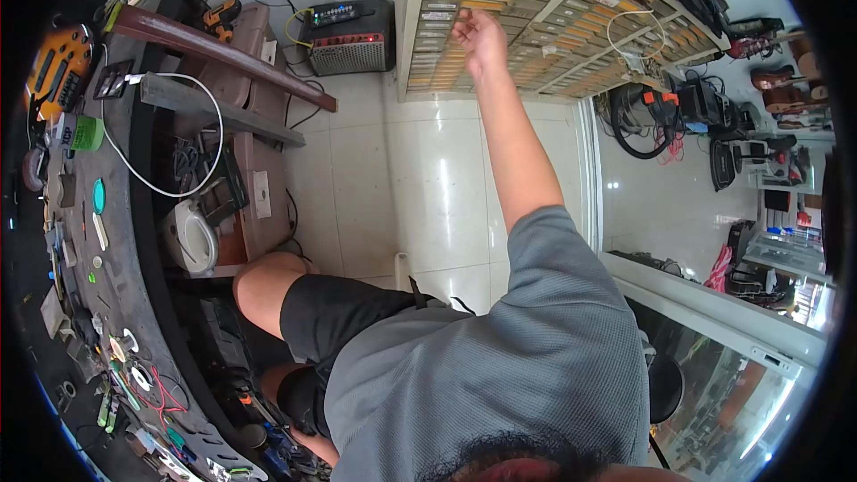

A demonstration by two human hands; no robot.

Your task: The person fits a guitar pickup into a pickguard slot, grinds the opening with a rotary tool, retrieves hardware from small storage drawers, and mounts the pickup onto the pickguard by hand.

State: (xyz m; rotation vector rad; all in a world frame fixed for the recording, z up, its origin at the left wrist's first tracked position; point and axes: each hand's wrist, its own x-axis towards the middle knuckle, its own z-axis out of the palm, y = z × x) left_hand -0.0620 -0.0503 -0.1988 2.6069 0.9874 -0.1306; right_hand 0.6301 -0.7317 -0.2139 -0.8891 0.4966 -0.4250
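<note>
My right arm stretches out to a tall cabinet (553, 22) of many small labelled drawers. At the drawer fronts, my right hand (480, 38) has its fingers curled together; whatever is between the fingertips is too small to make out. My left hand (308, 439) is low at the bottom left, beside my leg and close to the workbench edge, with its fingers mostly hidden. I wear a grey shirt and black shorts.
A cluttered workbench (120, 268) with tools and cables runs along the left. A brown beam (223, 58) and a grey beam (214, 109) jut out from it. An amplifier (350, 40) stands on the tiled floor by the cabinet. Glass panels are at the right.
</note>
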